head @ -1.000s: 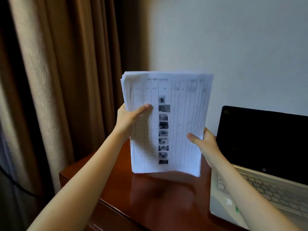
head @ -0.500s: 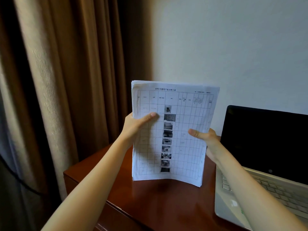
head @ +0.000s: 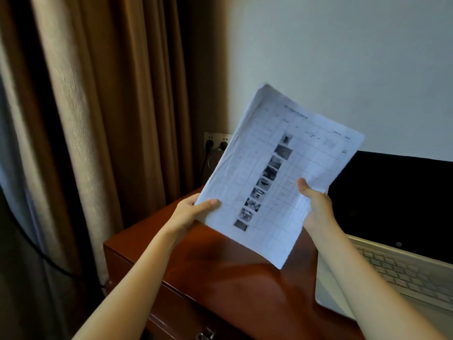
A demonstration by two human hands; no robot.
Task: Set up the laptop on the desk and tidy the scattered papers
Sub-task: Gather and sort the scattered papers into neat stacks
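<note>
A stack of white papers (head: pixel 291 153) printed with a table and a column of small photos hangs tilted to the right above the desk. My left hand (head: pixel 188 214) grips its lower left edge with the thumb on top. My right hand (head: pixel 316 204) holds the right edge, thumb on the front sheet. The silver laptop (head: pixel 402 266) stands open on the right of the reddish wooden desk (head: pixel 232 285), its screen dark. My right forearm crosses over the laptop's left side.
Brown curtains (head: pixel 110 106) hang at the left, close to the desk's left edge. A wall socket (head: pixel 217 141) with plugs and a dark cable sits behind the desk. A drawer with a metal handle (head: pixel 204 336) shows at the desk front.
The papers stood upright on the desk before; now they are lifted off it and tilted to the right. My left hand slid down to the lower left corner.
</note>
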